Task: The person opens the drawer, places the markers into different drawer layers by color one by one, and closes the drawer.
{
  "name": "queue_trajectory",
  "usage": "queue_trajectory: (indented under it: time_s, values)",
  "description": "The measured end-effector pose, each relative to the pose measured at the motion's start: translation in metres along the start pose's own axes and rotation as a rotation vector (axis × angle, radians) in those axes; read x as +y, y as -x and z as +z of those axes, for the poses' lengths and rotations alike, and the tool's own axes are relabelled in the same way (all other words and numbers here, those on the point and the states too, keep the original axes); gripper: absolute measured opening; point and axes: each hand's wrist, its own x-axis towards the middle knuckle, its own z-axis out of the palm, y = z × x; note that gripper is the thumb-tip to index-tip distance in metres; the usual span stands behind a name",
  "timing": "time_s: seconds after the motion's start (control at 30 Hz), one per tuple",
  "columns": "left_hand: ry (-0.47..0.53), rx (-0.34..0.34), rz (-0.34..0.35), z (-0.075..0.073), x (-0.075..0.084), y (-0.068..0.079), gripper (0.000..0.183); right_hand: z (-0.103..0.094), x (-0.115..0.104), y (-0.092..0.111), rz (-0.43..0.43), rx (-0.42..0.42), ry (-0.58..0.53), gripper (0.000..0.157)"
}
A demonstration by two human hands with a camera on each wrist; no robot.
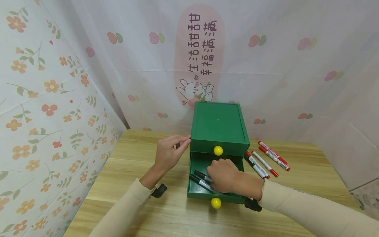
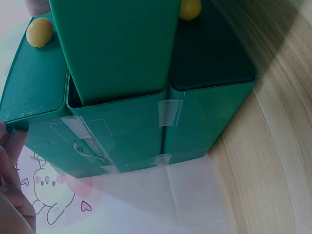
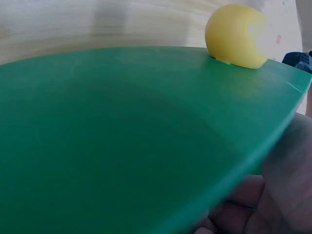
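A green drawer cabinet [image 1: 219,121] stands on the table, its middle drawer [image 1: 193,194] pulled out. My left hand [image 1: 170,149] touches the cabinet's upper left side near the front edge with extended thumb and fingers. In the left wrist view, the left fingers [image 2: 12,151] rest by the top drawer's corner. My right hand [image 1: 223,176] reaches down into the pulled-out drawer with bent fingers. Its fingertips are hidden, so whether it grips anything cannot be told. Black-capped markers [image 1: 201,183] lie in the drawer beside and partly under this hand.
Several red-capped and dark-capped markers [image 1: 265,161] lie on the table [image 1: 136,154] right of the cabinet. Yellow ball knobs [image 1: 218,150] stick out from the drawer fronts. A printed curtain [image 1: 148,82] hangs behind, and a flowered one [image 1: 50,115] on the left.
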Motion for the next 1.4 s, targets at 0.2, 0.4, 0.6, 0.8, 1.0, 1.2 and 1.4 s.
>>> queue_trajectory:
  time_s: [0.2,0.4,0.6,0.8,1.0,1.2,1.4]
  values:
    - [0.0,0.008,0.015,0.0,0.0,0.0,0.016,-0.006,-0.001,0.004,0.016,0.022,-0.007,0.031]
    - [0.015,0.012,0.013,0.001,-0.001,0.001,0.016,-0.018,0.002,0.017,0.042,0.095,-0.043,0.034]
    - [0.028,0.015,0.01,0.0,-0.001,0.0,0.016,-0.02,0.012,0.037,0.029,0.225,-0.1,0.018]
    - [0.027,0.017,0.012,0.001,-0.002,0.002,0.016,-0.016,0.027,0.059,0.089,0.367,-0.149,0.011]
    - [0.034,0.017,0.005,0.002,-0.003,0.002,0.017,-0.007,0.049,0.076,0.171,0.52,-0.215,0.01]
    - [0.032,0.016,0.003,0.002,-0.003,0.003,0.018,0.015,0.079,0.082,0.219,0.669,-0.203,0.012]
    - [0.034,0.018,0.008,0.002,-0.003,0.003,0.017,0.045,0.114,0.079,0.294,0.678,-0.246,0.007]
